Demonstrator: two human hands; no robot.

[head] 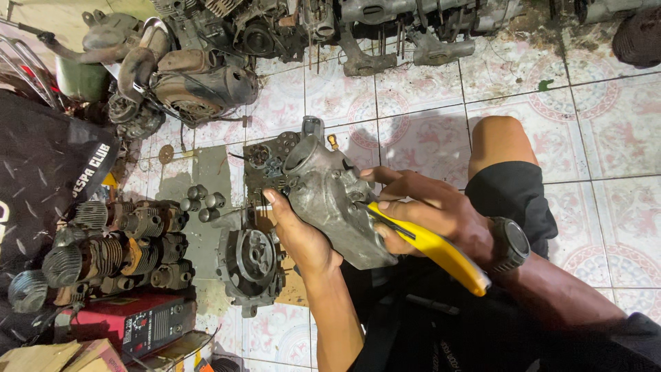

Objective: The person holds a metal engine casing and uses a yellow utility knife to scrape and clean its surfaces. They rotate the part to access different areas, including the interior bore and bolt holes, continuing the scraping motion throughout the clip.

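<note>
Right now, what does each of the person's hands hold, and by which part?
The left hand supports the grey metal engine casing from its underside. The right hand grips a yellow-handled tool by its handle, against the casing.

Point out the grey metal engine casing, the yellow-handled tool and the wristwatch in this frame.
grey metal engine casing (pixel 330 200): head view, on its broad grey side face.
yellow-handled tool (pixel 441 253): head view, on the middle of the yellow handle.
wristwatch (pixel 511 244): head view, on the dark watch body at the wrist.

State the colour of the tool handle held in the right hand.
Yellow; the tool handle in the right hand shows best in the head view.
</note>
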